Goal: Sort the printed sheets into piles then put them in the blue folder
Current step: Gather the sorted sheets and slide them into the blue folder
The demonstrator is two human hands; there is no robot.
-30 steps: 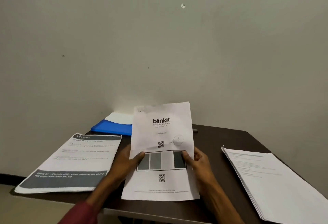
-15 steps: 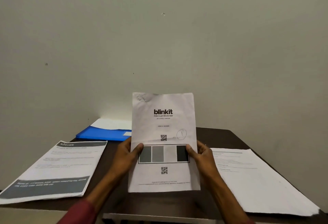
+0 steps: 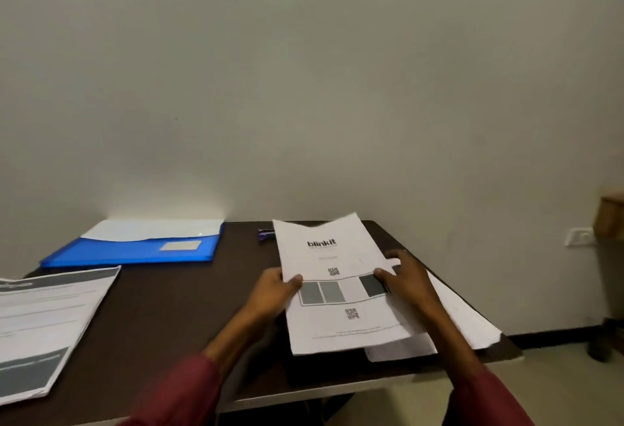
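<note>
Left hand (image 3: 274,293) and right hand (image 3: 406,277) pinch side edges of the blinkit sheet (image 3: 332,258). Light, floppy paper, I'd say: mid-edge holds suit it.

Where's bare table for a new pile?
Free: mid table, between folder, left pile and blinkit sheet. Crowded: right side, where left hand and right hand hold that sheet over the right pile; pen at the back.

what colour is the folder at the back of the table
Blue folder, with a pale label patch on its front; the head view shows it.
</note>
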